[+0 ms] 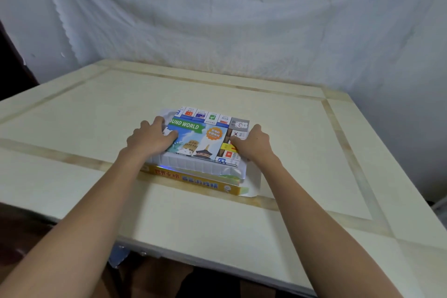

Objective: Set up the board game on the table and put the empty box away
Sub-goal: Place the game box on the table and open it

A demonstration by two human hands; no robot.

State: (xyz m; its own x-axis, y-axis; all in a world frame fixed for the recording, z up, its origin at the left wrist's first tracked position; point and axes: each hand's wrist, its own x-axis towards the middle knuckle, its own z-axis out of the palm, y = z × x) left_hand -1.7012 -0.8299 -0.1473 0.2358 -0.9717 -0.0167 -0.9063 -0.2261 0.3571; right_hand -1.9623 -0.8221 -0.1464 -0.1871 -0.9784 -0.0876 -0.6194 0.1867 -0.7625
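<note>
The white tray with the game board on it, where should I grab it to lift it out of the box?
Probably by its two short ends, one hand from each side. The tray is wide, flat and thin, so an even two-sided hold should keep it level and the folded board from sliding off. The left hand and right hand are already at those ends, above the yellow box.

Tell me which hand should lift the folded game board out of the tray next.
Probably the right hand: its fingers already curl over the game board edge. The left hand lies flatter on top, steadying the white tray.
</note>
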